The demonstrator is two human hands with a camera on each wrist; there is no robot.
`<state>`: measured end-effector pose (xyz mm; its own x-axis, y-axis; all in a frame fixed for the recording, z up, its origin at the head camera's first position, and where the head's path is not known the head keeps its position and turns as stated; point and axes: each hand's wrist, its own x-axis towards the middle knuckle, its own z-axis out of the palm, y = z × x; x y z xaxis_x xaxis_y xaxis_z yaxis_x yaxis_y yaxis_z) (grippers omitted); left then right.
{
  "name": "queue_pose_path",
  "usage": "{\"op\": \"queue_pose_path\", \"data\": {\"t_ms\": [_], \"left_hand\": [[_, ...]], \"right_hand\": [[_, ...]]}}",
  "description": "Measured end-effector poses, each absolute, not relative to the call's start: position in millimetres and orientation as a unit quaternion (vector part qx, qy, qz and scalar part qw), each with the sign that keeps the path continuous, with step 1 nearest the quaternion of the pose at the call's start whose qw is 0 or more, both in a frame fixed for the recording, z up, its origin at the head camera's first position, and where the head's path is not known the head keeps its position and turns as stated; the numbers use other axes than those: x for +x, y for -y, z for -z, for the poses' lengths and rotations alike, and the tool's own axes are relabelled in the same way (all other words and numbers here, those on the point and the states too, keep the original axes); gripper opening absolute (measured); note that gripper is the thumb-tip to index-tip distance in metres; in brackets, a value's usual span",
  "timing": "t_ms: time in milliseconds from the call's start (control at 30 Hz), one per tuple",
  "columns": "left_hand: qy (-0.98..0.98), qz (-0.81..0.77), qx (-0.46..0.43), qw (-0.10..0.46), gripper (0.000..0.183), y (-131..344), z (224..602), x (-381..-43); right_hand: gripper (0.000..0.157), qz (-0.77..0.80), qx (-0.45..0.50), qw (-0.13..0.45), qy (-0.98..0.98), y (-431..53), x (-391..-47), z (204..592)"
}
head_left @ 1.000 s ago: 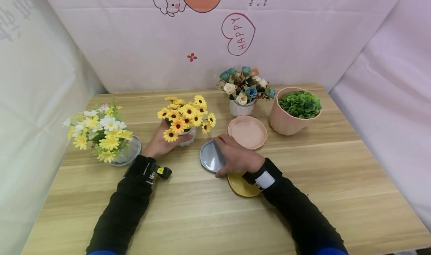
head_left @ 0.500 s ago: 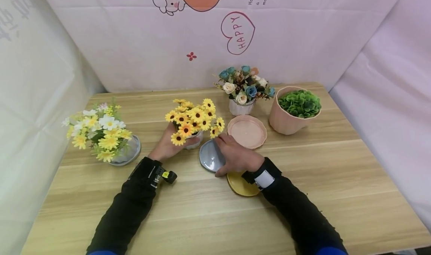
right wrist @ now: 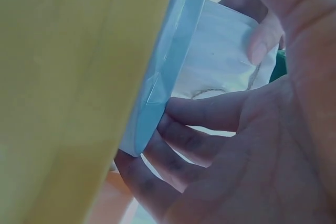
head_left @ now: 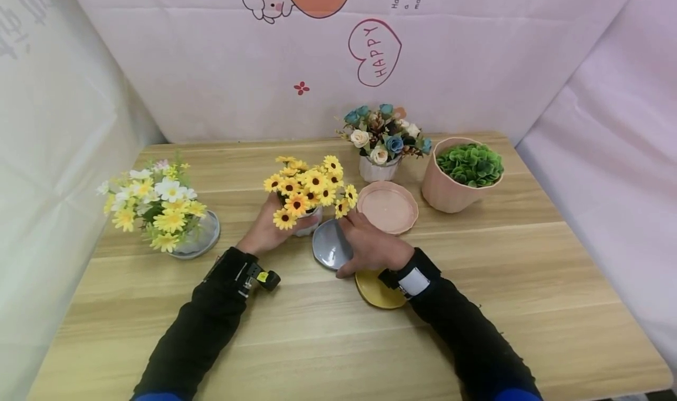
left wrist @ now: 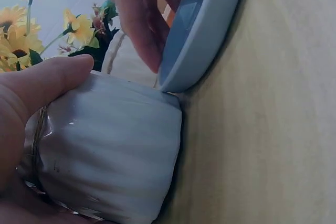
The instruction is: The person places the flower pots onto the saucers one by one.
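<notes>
My left hand (head_left: 267,227) grips a small white ribbed pot (left wrist: 110,150) of yellow daisy-like flowers (head_left: 312,184), thumb along its side near the rim. The pot stands upright, close over the wood table, just left of a blue-grey saucer (head_left: 329,247). In the left wrist view, the pot's base edge comes right up to the saucer's rim. Fingers of my right hand (head_left: 374,245) curl at the saucer's far rim, with the thumb at its near edge; the hand covers the saucer's right part. Under the right wrist lies a yellow saucer (head_left: 379,292), partly hidden.
A pink saucer (head_left: 388,208) lies behind the right hand. Further back stand a white pot (head_left: 378,169) of blue and cream roses and a large pink pot (head_left: 455,189) with green leaves. At left, a pot of white and yellow flowers (head_left: 169,207) sits on a grey-blue saucer (head_left: 214,236).
My left hand has carried the pot of yellow flowers rightward and slightly toward me, up beside the blue-grey saucer. The right hand has stayed at the saucer.
</notes>
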<state>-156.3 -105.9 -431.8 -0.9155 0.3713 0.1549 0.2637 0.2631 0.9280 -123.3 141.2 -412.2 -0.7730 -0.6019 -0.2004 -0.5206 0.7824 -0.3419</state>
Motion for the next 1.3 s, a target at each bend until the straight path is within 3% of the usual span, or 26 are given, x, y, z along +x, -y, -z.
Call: {"op": "queue_pose_path", "data": {"t_ms": [567,767,1033,1300], "left_hand": [[-0.774,-0.583,0.237,0.073,0.080,98,397,-136],[-0.768,-0.575,0.273,0.076,0.081,86,398,-128],[-0.764,-0.555,0.321,0.077,0.070,69,405,-120],[-0.736,-0.580,0.337,0.093,0.070,60,413,-116]], "right_hand": [[0.140,0.222,-0.303,0.172,-0.911,-147,-125,413],[0.124,0.293,-0.290,0.218,-0.884,-160,-127,399],[0.104,0.379,-0.348,0.200,-0.834,-179,-123,370],[0.088,0.396,-0.368,0.213,-0.814,-181,-122,362]]}}
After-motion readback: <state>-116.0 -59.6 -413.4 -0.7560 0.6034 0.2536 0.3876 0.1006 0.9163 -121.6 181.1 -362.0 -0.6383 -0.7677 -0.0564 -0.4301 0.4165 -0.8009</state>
